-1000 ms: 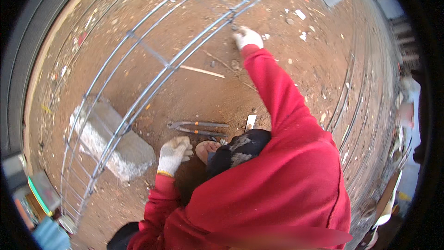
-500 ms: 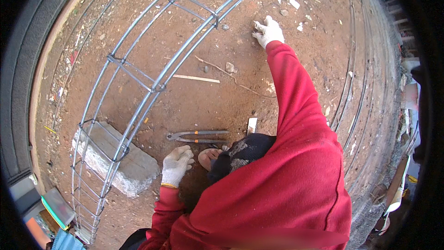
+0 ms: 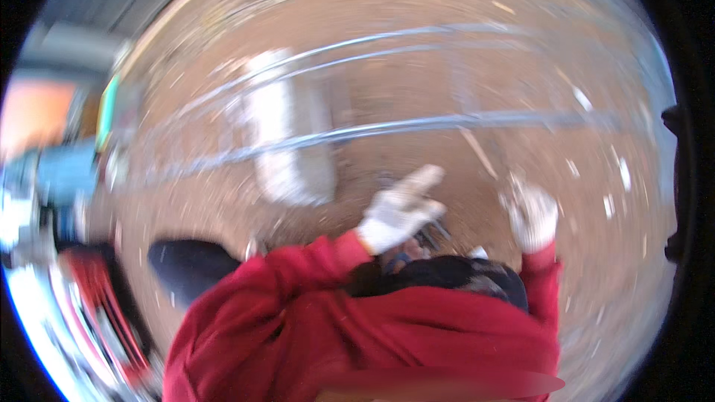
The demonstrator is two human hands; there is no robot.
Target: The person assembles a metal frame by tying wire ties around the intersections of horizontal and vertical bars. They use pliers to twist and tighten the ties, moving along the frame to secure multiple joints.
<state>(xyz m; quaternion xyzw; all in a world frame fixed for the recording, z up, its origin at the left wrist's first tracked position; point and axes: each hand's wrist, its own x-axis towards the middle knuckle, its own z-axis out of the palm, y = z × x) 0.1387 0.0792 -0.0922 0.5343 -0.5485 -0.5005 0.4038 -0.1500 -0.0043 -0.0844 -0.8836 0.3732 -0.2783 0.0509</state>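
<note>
Left hand (image 3: 401, 212) apparently hides some pliers (image 3: 441, 230).

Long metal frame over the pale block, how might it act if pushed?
The long metal frame would probably move as one stiff piece, since crosspieces seem to join its parallel bars. It may rock or pivot where it crosses above the pale block.

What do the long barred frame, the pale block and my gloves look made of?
Frame: probably steel, given its grey-blue sheen. Block: perhaps concrete or stone, pale and bulky; blur hides its finish. Gloves: likely soft fabric, off-white, following the fingers.
</note>
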